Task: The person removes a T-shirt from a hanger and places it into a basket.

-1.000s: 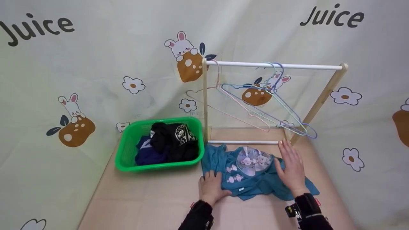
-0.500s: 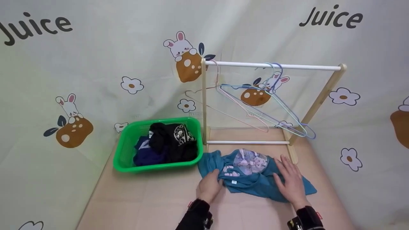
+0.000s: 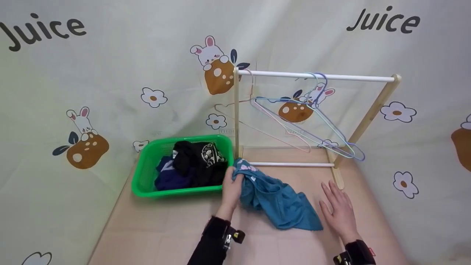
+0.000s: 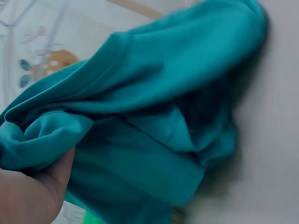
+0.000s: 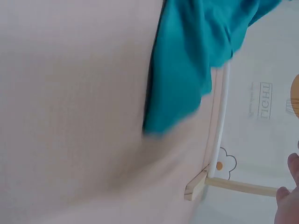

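Note:
A teal T-shirt (image 3: 279, 200) with a printed front hangs crumpled from my left hand (image 3: 232, 187), which pinches it at one end beside the green basket's right rim. Its far end trails down to the right over the tabletop. In the left wrist view the thumb presses into folds of the teal cloth (image 4: 154, 88). My right hand (image 3: 340, 211) hovers apart from the shirt, fingers spread, holding nothing. Only part of that hand (image 5: 288, 198) shows at the right edge of the right wrist view, with the shirt's end (image 5: 180, 88) above it to the left.
A green basket (image 3: 138, 180) holds dark clothes (image 3: 198, 165) at left. Behind the shirt stands a small wooden rack with a white top rail (image 3: 279, 74). A pink hanger (image 3: 279, 136), a light green one and a blue one hang from it. Printed curtain walls surround the table.
The left hand has taken hold of the shirt and lifted its left end up toward the basket, pulling the rest leftward. The right hand has come off the shirt.

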`<state>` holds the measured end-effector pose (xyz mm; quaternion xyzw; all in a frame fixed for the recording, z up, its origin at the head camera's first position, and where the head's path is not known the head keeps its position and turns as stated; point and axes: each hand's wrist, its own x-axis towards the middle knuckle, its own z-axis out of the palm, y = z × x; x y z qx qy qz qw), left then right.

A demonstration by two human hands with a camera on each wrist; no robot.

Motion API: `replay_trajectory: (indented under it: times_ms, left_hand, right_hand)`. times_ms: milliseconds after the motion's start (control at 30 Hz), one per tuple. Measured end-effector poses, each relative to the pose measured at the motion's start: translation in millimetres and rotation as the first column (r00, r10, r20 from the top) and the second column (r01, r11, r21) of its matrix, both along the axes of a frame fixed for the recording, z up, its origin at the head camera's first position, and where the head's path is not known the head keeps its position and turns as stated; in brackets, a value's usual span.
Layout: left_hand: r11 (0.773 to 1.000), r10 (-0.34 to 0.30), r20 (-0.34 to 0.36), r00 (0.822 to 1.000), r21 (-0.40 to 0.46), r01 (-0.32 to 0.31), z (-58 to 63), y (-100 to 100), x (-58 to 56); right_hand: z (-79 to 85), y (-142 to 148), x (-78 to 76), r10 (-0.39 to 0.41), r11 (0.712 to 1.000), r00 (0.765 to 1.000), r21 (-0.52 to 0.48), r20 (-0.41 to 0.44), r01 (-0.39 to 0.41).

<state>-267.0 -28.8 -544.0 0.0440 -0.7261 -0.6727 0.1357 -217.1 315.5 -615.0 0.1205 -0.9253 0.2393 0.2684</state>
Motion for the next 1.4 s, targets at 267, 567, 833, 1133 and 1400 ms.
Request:
replay_trajectory:
  times_ms: [267,567,833,1133,1400]
  left_hand:
    - [0.988,0.06,-0.134,0.989,0.153,-0.039,78.5,-42.1,-4.5]
    - [0.939,0.182,-0.272,0.945,0.334,-0.085,160.8,-96.2,-7.0]
    - [0.932,0.258,-0.367,0.894,0.339,-0.13,200.6,-129.8,-8.0]
    - [0.961,0.274,-0.287,0.918,0.052,-0.271,164.9,-151.9,-26.0]
    - [0.791,0.194,-0.061,0.979,-0.581,-0.193,68.0,-163.7,-36.7]
  right_hand:
    - [0.4,2.2,-0.2,-0.007,1.0,1.0,-0.016,-0.013,0.007]
    - [0.4,6.7,2.2,-0.045,0.999,0.998,-0.025,0.052,0.046]
    - [-0.8,9.5,3.1,-0.054,0.998,0.998,-0.018,0.04,0.054]
    - [-3.2,8.6,4.3,-0.045,0.999,0.998,-0.023,0.043,0.046]
    - [-6.5,7.7,5.5,-0.044,0.998,0.996,-0.029,0.071,0.046]
